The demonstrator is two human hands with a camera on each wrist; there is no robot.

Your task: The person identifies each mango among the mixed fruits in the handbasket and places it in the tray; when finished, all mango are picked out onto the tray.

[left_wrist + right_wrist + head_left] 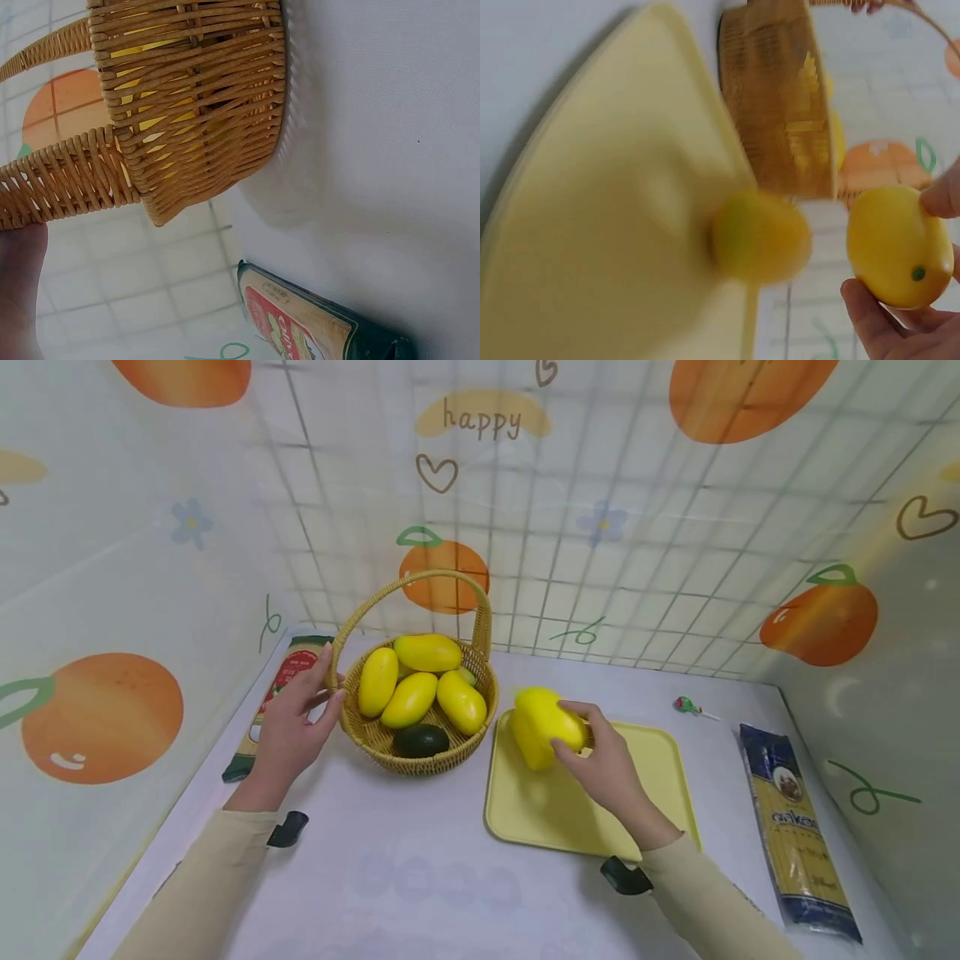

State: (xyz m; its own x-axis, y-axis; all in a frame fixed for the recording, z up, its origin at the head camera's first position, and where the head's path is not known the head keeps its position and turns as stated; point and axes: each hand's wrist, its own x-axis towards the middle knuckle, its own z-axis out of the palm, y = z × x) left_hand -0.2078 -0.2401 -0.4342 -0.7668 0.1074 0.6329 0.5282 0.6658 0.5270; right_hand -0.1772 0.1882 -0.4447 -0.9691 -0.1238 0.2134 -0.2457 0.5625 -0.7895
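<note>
My right hand (603,764) grips a yellow mango (896,244) between thumb and fingers, raised over a pale yellow tray (652,777). A second yellow mango (761,236) lies on the tray just below and partly behind the held one; it is blurred in the right wrist view. At the left, my left hand (292,722) holds the side of the handle (335,668) of a wicker basket (420,767), thumb in front. Inside the basket are several yellow mangoes (409,700) and a dark green avocado (422,741). Most of the left hand is out of the left wrist view.
Behind my left hand lies a green and red package (243,752). A small lollipop (690,705) sits beyond the tray's right corner, and a packet of spaghetti (798,835) lies at the right. A printed curtain over a wire grid (517,527) closes off the back.
</note>
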